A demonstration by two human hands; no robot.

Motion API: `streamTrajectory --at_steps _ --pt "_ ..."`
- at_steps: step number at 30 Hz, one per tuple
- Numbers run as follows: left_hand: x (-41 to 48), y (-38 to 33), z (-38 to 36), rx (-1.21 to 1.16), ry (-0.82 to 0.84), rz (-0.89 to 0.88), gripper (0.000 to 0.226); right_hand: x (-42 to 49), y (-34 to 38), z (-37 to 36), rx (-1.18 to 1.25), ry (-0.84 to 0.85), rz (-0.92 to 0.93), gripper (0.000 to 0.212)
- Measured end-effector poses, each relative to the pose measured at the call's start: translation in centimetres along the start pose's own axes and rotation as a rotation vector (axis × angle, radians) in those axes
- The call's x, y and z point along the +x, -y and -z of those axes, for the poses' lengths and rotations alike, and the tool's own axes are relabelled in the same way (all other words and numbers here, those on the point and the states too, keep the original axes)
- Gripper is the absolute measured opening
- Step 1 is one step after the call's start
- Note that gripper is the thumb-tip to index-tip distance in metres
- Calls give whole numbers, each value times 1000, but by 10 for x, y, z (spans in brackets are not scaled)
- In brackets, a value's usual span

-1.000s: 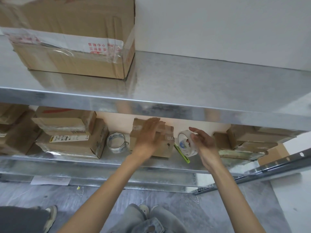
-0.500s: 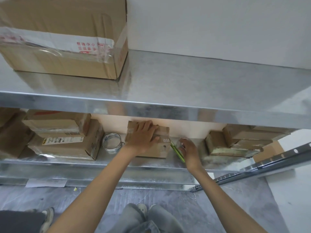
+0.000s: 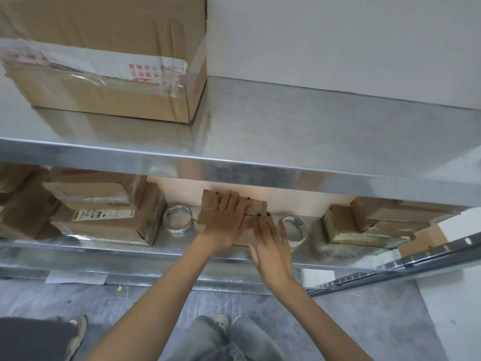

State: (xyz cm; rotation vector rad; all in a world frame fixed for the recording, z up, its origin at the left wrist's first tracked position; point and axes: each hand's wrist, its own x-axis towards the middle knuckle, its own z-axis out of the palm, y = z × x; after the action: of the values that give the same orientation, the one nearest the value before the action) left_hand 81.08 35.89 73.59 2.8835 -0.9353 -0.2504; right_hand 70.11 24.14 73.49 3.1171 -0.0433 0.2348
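Cardboard, corrugated, throughout. At 9 o'clock a stacked carton's label (image 3: 104,213) carries a yellow-black mark, its digits too blurred to read. At 11 o'clock, red print on the upper carton's tape (image 3: 145,71) is equally illegible. The box (image 3: 208,208) sits mid-shelf (image 3: 182,244), with the left roll (image 3: 177,230) at its 9 o'clock. The left hand (image 3: 226,217) lies flat on the box top, fingers released. The right hand (image 3: 270,246), fingers straight, touches the box's right end, with the right roll (image 3: 299,225) just beyond. Judged light and stiff, slick where taped. Take it by both short ends.

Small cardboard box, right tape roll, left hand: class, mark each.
Small cardboard box (image 3: 208,208): head view, bare left end.
Right tape roll (image 3: 302,227): head view, printed right rim.
Left hand (image 3: 226,220): head view, back of hand.
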Motion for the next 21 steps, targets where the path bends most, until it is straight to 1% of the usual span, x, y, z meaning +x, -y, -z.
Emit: streamTrajectory --at_steps 2,4,6,8,9,10,11,13,14,15,17,19,21 --pt "-5 1 -1 -35 -20 -18 59 7 7 -5 -36 65 -56 56" --pt "-9 2 -3 -86 -48 -34 48 20 8 -6 -52 119 -68 63" --pt "-12 3 -4 -108 -62 -22 42 35 1 1 -49 167 -75 74" --pt "-16 1 -5 -128 -120 -32 39 51 -9 12 -34 282 -45 88" --pt "-19 -1 -7 -147 -162 -45 38 58 -14 15 -4 338 -24 90" --pt "-23 -3 -8 -177 -213 -54 38 62 -17 19 29 396 -15 86" --pt "-28 -4 -9 -218 -265 -65 41 59 -19 21 57 361 18 80" --pt "-39 -4 -7 -303 -334 -106 52 41 -19 24 62 215 55 72" --pt "-46 -3 -5 -326 -336 -121 62 26 -16 21 70 165 53 75" --pt "-50 -3 -1 -315 -322 -132 71 10 -13 16 67 129 48 84" --pt "-54 0 5 -184 -257 -147 82 -18 -1 4 53 134 26 101" --pt "-56 -3 10 -39 -157 -141 87 -32 7 -7 54 89 6 102" --pt "-50 -6 16 36 -32 -124 97 -34 12 -12 57 69 -28 99"
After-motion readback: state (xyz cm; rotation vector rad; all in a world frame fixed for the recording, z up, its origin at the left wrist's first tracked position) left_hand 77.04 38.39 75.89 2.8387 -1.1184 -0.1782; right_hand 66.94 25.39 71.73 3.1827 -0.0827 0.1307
